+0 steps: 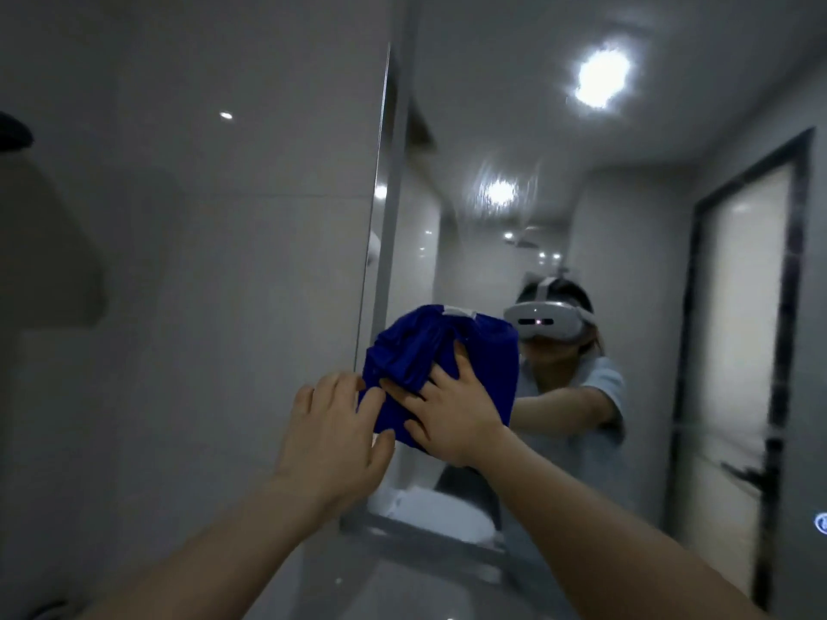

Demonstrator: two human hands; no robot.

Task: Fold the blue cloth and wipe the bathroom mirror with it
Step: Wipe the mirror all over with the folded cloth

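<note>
The blue cloth (483,364) is bunched and folded, pressed flat against the bathroom mirror (626,217) near its left edge. My right hand (452,413) lies on the cloth with fingers spread, pushing it onto the glass. My left hand (333,434) is beside it to the left, fingers apart, its fingertips touching the cloth's left edge. A white tag shows at the cloth's top. The mirror reflects a person in a headset and a pale shirt with an arm stretched forward.
A glossy grey tiled wall (223,261) fills the left half. The mirror's metal frame (380,217) runs vertically in the middle. Below the mirror sits a ledge with a white object (429,507). A dark-framed door (752,351) and ceiling lights appear reflected.
</note>
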